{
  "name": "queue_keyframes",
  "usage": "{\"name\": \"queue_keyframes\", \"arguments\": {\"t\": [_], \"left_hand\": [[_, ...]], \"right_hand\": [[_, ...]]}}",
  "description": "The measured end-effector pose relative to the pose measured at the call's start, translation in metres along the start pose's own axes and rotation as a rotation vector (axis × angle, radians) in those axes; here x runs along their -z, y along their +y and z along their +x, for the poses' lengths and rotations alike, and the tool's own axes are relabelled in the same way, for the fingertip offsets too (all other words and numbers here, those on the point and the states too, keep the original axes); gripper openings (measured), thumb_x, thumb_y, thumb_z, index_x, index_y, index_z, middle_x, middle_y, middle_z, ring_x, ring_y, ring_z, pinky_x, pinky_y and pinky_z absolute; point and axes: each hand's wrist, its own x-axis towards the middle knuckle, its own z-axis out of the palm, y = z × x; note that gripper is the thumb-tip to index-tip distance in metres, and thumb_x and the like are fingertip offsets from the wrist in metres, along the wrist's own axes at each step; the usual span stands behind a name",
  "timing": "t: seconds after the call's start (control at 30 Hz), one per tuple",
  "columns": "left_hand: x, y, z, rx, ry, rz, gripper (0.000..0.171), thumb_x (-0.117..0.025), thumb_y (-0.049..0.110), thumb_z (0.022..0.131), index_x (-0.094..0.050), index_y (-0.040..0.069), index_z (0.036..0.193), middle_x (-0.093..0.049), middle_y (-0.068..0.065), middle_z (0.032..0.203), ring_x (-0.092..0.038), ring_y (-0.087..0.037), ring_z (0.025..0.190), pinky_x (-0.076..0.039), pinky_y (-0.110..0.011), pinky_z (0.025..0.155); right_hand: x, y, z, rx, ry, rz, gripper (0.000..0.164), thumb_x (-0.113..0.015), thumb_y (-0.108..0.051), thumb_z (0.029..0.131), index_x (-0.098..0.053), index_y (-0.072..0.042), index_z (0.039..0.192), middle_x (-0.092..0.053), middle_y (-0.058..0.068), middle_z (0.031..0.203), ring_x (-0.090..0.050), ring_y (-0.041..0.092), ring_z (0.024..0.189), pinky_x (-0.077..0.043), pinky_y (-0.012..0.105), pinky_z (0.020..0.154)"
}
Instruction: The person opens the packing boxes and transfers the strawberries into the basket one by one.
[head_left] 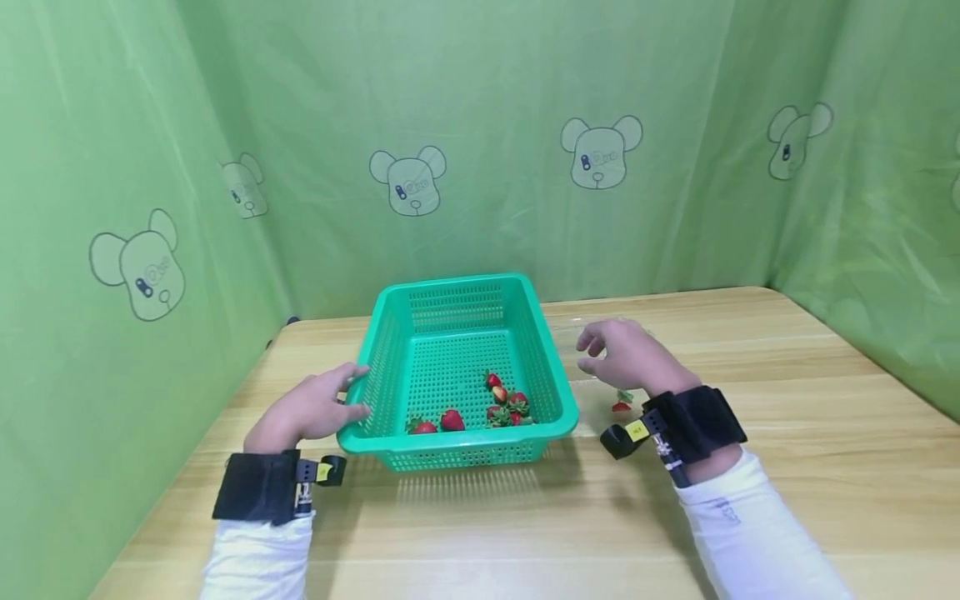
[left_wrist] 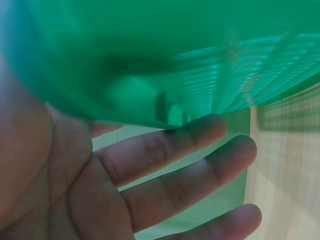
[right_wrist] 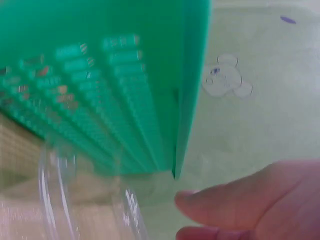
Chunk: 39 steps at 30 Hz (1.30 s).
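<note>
A green plastic basket (head_left: 457, 436) with slotted sides stands on the wooden table. Several red strawberries (head_left: 452, 420), some with green leaves, lie towards its near side. My left hand (head_left: 318, 406) holds the basket's left rim, thumb over the edge. In the left wrist view, its other fingers (left_wrist: 175, 195) stretch out below the rim. To the right of the basket, my right hand (head_left: 626, 354) hovers with loosely bent fingers and nothing between them. Under it is a clear plastic container (right_wrist: 55, 190), mostly hidden by the hand. A strawberry (head_left: 621, 407) shows below the right wrist.
The pale wooden table (head_left: 810, 400) extends to the right and in front of the basket. Green curtains (head_left: 495, 225) with printed bear heads enclose the back and both sides.
</note>
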Motion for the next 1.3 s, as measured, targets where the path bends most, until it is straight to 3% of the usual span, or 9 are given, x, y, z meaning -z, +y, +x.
{"name": "queue_keyframes", "arguments": {"t": [0.2, 0.6, 0.93, 1.1, 1.3], "left_hand": [[0.000, 0.001, -0.001, -0.002, 0.003, 0.000, 0.063, -0.061, 0.018, 0.091, -0.031, 0.002, 0.144, -0.048, -0.032, 0.135, -0.046, -0.045, 0.122, -0.042, -0.059, 0.095], [0.001, 0.003, -0.001, -0.006, 0.000, 0.010, 0.064, -0.061, 0.019, 0.091, -0.031, 0.002, 0.144, -0.048, -0.032, 0.135, -0.047, -0.045, 0.121, -0.043, -0.058, 0.095], [0.001, 0.004, -0.002, 0.000, 0.000, 0.010, 0.064, -0.061, 0.018, 0.091, -0.031, 0.002, 0.145, -0.048, -0.032, 0.135, -0.049, -0.044, 0.119, -0.044, -0.058, 0.093], [0.001, 0.004, -0.002, 0.000, 0.000, 0.010, 0.064, -0.062, 0.018, 0.090, -0.031, 0.002, 0.144, -0.048, -0.032, 0.135, -0.049, -0.043, 0.119, -0.044, -0.058, 0.094], [0.000, 0.003, -0.001, 0.010, -0.002, 0.009, 0.064, -0.061, 0.019, 0.091, -0.031, 0.003, 0.145, -0.048, -0.031, 0.136, -0.047, -0.044, 0.121, -0.043, -0.058, 0.095]], "right_hand": [[0.002, 0.017, 0.000, -0.082, -0.073, 0.003, 0.026, -0.064, -0.012, 0.087, -0.061, 0.001, 0.110, -0.064, 0.028, 0.107, -0.061, 0.040, 0.094, -0.053, 0.050, 0.074], [0.001, 0.034, -0.003, -0.157, -0.155, 0.023, 0.031, -0.071, -0.009, 0.079, -0.062, 0.001, 0.107, -0.062, 0.026, 0.102, -0.058, 0.035, 0.089, -0.049, 0.044, 0.071], [-0.009, 0.041, -0.003, -0.256, -0.236, 0.081, 0.038, -0.071, -0.002, 0.071, -0.061, 0.001, 0.108, -0.051, 0.007, 0.069, -0.045, 0.017, 0.058, -0.038, 0.025, 0.051], [-0.016, 0.041, -0.003, -0.289, -0.271, 0.090, 0.030, -0.075, -0.004, 0.073, -0.061, -0.001, 0.100, -0.054, 0.008, 0.074, -0.051, 0.021, 0.066, -0.042, 0.029, 0.057], [-0.022, 0.044, -0.003, -0.265, -0.265, 0.057, 0.023, -0.072, 0.001, 0.069, -0.065, -0.003, 0.090, -0.059, 0.013, 0.085, -0.053, 0.027, 0.075, -0.044, 0.031, 0.060]]}}
